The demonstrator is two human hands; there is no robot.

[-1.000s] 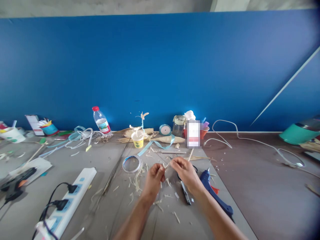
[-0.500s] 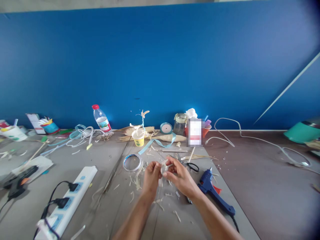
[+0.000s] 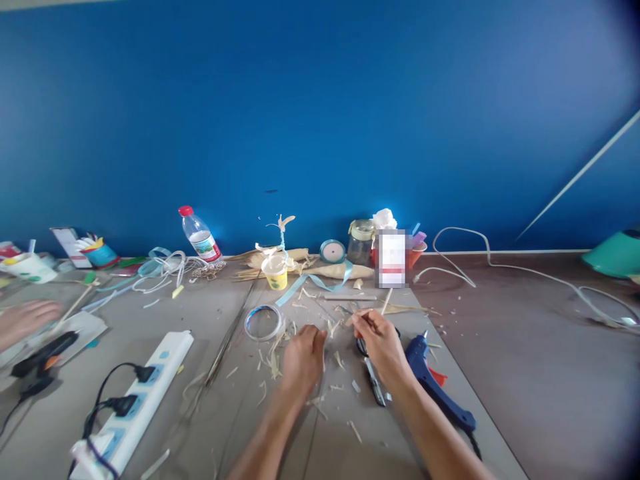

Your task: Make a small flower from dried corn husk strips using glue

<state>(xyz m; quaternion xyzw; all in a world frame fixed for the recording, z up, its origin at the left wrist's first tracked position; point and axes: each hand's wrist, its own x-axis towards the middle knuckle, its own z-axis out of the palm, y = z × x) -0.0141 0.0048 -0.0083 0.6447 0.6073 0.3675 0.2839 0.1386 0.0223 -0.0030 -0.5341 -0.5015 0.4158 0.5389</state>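
Observation:
My left hand (image 3: 304,357) is closed low over the table, its fingers curled inward and whatever they hold hidden. To its right, my right hand (image 3: 380,340) has its thumb and fingers pinched together, with a pale sliver at the tips that I cannot make out. Beneath that hand, the black handles of scissors (image 3: 361,346) show in part. A utility knife (image 3: 375,383) lies just below it. Pale husk-like scraps (image 3: 334,328) are scattered between and around both hands. A roll of tape (image 3: 263,323) lies to the left of my left hand.
A blue glue gun (image 3: 435,387) lies right of my right forearm. On the left are a white power strip (image 3: 150,387), a black glue gun (image 3: 43,363) and another person's hand (image 3: 30,322). A yellow cup (image 3: 275,275), bottle (image 3: 201,237) and glass jar (image 3: 361,243) stand along the blue partition.
My hands have moved apart. The right has gone right over the scissors and its fingers have closed to a pinch; the left has turned over slightly. Another person's hand has appeared at the left edge.

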